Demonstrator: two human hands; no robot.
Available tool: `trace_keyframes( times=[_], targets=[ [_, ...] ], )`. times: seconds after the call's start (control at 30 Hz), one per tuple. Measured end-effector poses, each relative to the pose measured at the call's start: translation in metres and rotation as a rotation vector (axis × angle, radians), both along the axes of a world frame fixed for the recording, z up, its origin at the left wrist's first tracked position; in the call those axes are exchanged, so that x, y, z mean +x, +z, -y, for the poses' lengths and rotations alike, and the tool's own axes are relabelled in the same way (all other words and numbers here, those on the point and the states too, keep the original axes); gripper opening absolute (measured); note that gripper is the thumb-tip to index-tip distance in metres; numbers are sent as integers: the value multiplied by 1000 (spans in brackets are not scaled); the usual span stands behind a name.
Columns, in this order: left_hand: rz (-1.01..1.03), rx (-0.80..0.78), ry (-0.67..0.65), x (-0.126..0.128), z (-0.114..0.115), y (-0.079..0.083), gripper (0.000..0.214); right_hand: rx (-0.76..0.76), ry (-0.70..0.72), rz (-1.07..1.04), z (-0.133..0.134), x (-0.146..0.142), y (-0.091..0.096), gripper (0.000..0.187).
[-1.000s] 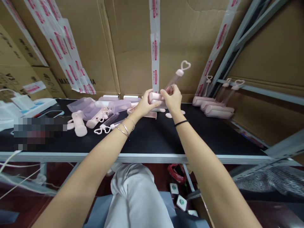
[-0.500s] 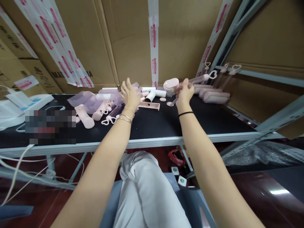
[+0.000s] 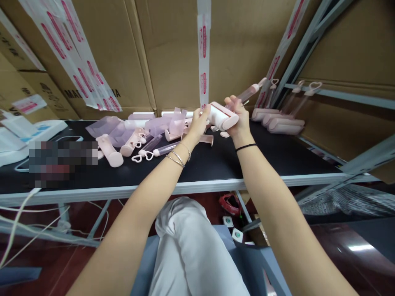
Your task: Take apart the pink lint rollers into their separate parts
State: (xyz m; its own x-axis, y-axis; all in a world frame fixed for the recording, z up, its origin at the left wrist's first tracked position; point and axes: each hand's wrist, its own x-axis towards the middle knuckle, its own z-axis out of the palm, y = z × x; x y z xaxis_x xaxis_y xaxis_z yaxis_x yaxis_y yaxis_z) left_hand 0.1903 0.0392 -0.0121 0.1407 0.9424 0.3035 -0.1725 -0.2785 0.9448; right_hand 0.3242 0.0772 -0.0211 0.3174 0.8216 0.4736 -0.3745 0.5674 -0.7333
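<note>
My left hand (image 3: 199, 123) grips the left end of a white roll (image 3: 216, 118), thumb on top. The roll sits against a pink half-round case (image 3: 226, 110), which looks like a lint roller's cover; whether it is fully seated I cannot tell. My right hand (image 3: 240, 119) is closed around the lint roller's right side. Its clear handle (image 3: 247, 94) slants up to the right, ending in a pale pink loop. Below the hands, a small pink disc (image 3: 224, 134) and a pink open trough (image 3: 206, 139) lie on the black tabletop.
Several pink lint rollers (image 3: 285, 126) stand along the right with heart-loop handles upward. To the left lie purple film pieces (image 3: 120, 133), a pink case (image 3: 110, 151) and clear handles (image 3: 166, 149). Cardboard boxes (image 3: 173, 53) back the table; a metal post (image 3: 296, 53) rises at right.
My left hand has moved right from the pile and now holds a white roll at the pink case. My right hand has turned the lint roller, its handle now pointing more steeply upward.
</note>
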Motion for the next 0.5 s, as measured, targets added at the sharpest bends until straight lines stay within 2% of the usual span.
trace_keyframes(
  times=[0.1,0.2,0.27,0.37,0.43,0.5],
  targets=[
    [102,-124,-113,2,1,-3,34,32,-27,159,7,0,4,41],
    [159,-159,-111,-4,-2,-6,31,6,-33,280,11,-4,4,46],
    [229,-155,-16,-7,-6,-7,30,-75,-75,289,11,-7,1,41],
    [312,-152,196,-10,-12,-7,38,-174,-244,373,11,-12,-4,33],
    [330,-146,330,-12,-16,-5,43,-97,-341,498,16,-16,-4,32],
    [231,-63,372,-14,-18,-3,45,65,-339,672,24,-21,-1,38]
  ],
)
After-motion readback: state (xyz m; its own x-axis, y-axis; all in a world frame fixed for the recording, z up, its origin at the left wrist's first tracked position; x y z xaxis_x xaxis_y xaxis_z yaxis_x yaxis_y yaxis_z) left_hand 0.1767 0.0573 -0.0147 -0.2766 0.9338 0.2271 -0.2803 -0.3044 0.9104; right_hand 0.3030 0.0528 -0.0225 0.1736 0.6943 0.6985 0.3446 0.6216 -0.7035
